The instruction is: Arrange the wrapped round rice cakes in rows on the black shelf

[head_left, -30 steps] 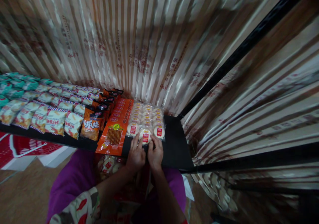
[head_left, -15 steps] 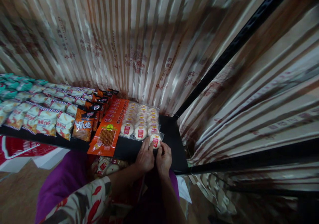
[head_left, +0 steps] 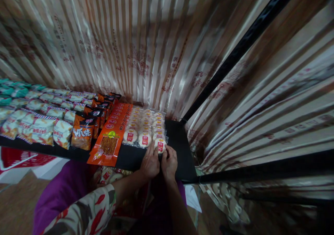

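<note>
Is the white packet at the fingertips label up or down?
Label up: the red label on the white packet faces the camera, left hand and right hand at its near edge.

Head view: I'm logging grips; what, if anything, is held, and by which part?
Front-right white packet: the left hand is at its left edge, the right hand at its right. Whether gripped or merely touched cannot be told.
</note>
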